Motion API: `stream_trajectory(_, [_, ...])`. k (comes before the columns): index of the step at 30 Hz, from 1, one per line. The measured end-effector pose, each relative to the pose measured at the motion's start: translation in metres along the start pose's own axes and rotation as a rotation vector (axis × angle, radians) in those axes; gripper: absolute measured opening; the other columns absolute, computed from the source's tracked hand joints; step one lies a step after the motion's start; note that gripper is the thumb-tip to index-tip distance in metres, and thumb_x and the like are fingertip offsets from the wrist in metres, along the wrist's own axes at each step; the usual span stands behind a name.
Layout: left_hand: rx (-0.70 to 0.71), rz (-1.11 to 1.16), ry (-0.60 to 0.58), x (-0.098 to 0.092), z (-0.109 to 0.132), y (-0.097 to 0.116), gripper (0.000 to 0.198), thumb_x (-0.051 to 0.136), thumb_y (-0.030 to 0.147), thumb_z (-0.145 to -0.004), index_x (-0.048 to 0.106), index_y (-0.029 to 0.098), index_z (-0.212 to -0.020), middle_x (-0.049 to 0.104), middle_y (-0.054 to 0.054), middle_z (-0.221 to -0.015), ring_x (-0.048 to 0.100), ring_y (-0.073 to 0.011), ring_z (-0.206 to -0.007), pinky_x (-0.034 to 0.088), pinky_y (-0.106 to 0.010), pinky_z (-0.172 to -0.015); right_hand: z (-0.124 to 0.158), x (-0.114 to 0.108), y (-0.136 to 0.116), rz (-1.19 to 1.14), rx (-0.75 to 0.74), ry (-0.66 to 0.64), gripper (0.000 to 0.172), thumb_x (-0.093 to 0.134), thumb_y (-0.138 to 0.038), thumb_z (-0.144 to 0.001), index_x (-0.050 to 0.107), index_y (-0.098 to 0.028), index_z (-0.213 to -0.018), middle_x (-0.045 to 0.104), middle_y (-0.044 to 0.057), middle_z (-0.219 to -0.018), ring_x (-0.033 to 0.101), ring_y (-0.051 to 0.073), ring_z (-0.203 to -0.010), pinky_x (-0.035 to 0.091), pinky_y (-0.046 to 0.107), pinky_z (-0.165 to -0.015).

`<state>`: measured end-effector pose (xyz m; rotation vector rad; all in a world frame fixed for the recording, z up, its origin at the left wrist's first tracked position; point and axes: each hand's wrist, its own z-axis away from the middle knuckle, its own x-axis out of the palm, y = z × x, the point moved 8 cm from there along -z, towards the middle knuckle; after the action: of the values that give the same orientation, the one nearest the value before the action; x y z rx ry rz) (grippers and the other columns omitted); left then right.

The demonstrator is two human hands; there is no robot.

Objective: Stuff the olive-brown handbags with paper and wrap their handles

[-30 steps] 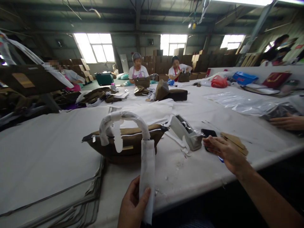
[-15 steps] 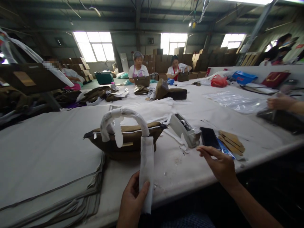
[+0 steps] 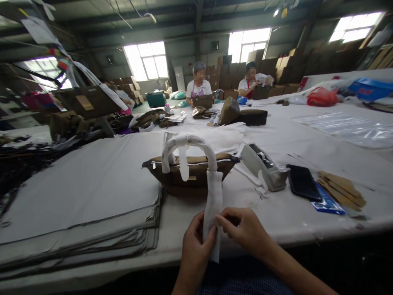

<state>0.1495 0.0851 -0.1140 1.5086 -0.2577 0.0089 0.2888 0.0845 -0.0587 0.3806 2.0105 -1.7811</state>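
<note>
A brown handbag stands on the white table, its handle wrapped in white paper. A loose white paper strip hangs from the handle's right end down to the table's near edge. My left hand pinches the strip's lower part from the left. My right hand closes on the same strip from the right, fingertips meeting the left thumb.
A grey tape dispenser sits right of the bag, then a black phone and brown card tags. A stack of grey fabric sheets lies to the left. Two people work at the far end among bags and cartons.
My right hand left the area by the phone and tape dispenser and came left onto the paper strip. My view swung left, shifting everything rightward.
</note>
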Motion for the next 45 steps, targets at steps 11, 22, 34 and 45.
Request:
stream_trajectory(11, [-0.072, 0.147, -0.065, 0.003, 0.009, 0.003, 0.044, 0.076, 0.037, -0.082, 0.063, 0.016, -0.119, 0.071, -0.013, -0.119, 0.066, -0.0275, -0.112, 0.052, -0.033, -0.094, -0.006, 0.007, 0.026, -0.114, 0.123, -0.088, 0.033, 0.062, -0.044, -0.090, 0.071, -0.017, -0.075, 0.065, 0.001, -0.058, 0.060, 0.014, -0.053, 0.044, 0.024, -0.056])
stream_trajectory(22, [-0.174, 0.282, -0.037, 0.010, 0.016, 0.007, 0.052, 0.080, 0.040, -0.077, 0.063, 0.015, -0.119, 0.072, -0.014, -0.116, 0.069, -0.0279, -0.104, 0.054, -0.032, -0.085, -0.004, 0.022, 0.039, -0.557, 0.125, -0.309, 0.041, 0.068, -0.046, -0.089, 0.064, -0.013, -0.111, 0.066, 0.003, -0.074, 0.062, 0.014, -0.066, 0.049, 0.025, -0.063])
stream_trajectory(34, [-0.201, 0.417, 0.056, 0.008, 0.018, 0.001, 0.081, 0.086, 0.038, -0.071, 0.048, 0.022, -0.141, 0.062, -0.017, -0.136, 0.060, -0.0354, -0.124, 0.047, -0.044, -0.106, -0.005, 0.021, 0.027, -0.369, 0.034, -0.038, 0.033, 0.064, -0.015, -0.081, 0.068, -0.019, -0.114, 0.073, 0.004, -0.100, 0.067, 0.019, -0.085, 0.053, 0.030, -0.079])
stream_trajectory(45, [0.013, 0.122, 0.136, 0.008, 0.011, -0.009, 0.081, 0.080, 0.044, -0.076, 0.043, 0.021, -0.145, 0.054, -0.018, -0.145, 0.063, -0.0310, -0.121, 0.051, -0.038, -0.103, 0.006, 0.029, 0.025, -0.745, 0.188, -0.102, 0.048, 0.059, -0.054, -0.092, 0.070, -0.015, -0.116, 0.074, 0.011, -0.106, 0.068, 0.028, -0.101, 0.051, 0.040, -0.094])
